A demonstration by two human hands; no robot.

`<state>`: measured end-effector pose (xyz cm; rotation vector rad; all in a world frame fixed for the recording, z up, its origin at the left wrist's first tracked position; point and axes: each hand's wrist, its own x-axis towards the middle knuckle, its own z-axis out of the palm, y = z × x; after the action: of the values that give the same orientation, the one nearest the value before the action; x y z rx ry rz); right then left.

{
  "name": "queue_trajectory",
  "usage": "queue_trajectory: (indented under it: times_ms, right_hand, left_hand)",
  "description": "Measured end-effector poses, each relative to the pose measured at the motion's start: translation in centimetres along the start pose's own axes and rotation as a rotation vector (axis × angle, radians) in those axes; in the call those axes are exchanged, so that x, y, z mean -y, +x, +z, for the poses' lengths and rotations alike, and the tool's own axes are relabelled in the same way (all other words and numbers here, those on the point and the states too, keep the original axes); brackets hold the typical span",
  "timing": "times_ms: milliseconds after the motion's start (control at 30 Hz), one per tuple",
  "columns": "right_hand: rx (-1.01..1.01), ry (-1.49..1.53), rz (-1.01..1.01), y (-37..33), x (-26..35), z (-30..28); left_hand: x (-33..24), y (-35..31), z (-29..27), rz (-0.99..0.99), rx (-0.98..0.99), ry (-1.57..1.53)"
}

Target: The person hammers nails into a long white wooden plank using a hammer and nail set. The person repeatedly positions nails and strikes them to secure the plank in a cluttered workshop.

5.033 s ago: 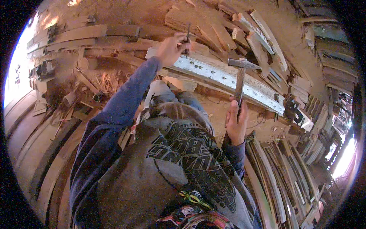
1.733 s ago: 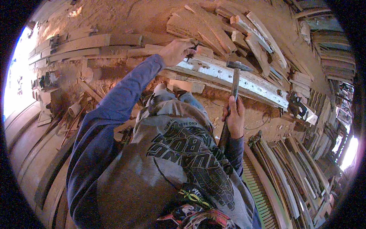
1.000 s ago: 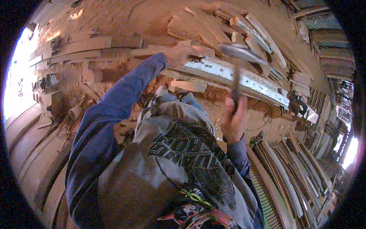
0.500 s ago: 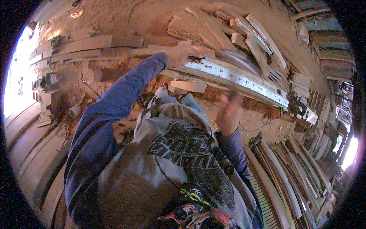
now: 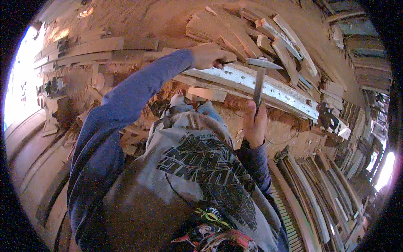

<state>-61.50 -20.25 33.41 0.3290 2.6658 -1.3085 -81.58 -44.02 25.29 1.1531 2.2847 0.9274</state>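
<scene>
My right hand [image 5: 255, 126] grips a hammer [image 5: 259, 86] by its handle. The hammer's long, tapering metal head is above the far edge of a long timber beam, faced with a pale metal strip [image 5: 247, 78] that has a row of holes. My left hand [image 5: 207, 57] is closed over the beam's left part, its fingers round a thin dark piece that I cannot make out. At the beam's right end sits a dark metal fitting [image 5: 328, 116]. A short wood block [image 5: 208, 94] lies on the near side of the beam, by my feet.
Offcuts and boards [image 5: 235, 35] are heaped beyond the beam on the dusty ground. Long planks [image 5: 88, 50] lie to the left. Many narrow strips of wood [image 5: 321, 197] are stacked at the lower right. A round log end [image 5: 98, 81] stands at left.
The hammer, a blur over the beam before, now shows sharply with its head raised to the far side. My left hand has shifted slightly right along the beam.
</scene>
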Motion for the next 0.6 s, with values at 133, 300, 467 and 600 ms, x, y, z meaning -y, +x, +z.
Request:
queue_trajectory:
  times_ms: [133,300,467,600]
  right_hand:
    - [-0.002,0.633,0.206,-0.2,-1.1,0.7]
    - [-0.014,0.754,0.318,-1.1,-0.8,0.0]
    - [-0.064,0.725,0.332,-1.5,-0.8,-0.7]
    - [-0.057,0.641,0.291,-1.3,-0.7,-0.4]
  left_hand:
    - [-0.8,6.1,0.9,-0.064,0.279,0.22]
    - [1.3,7.7,1.0,0.056,0.449,0.346]
    - [2.4,3.5,-2.2,-0.232,0.131,-0.328]
    - [2.1,-3.2,-5.4,-0.361,-0.242,-0.118]
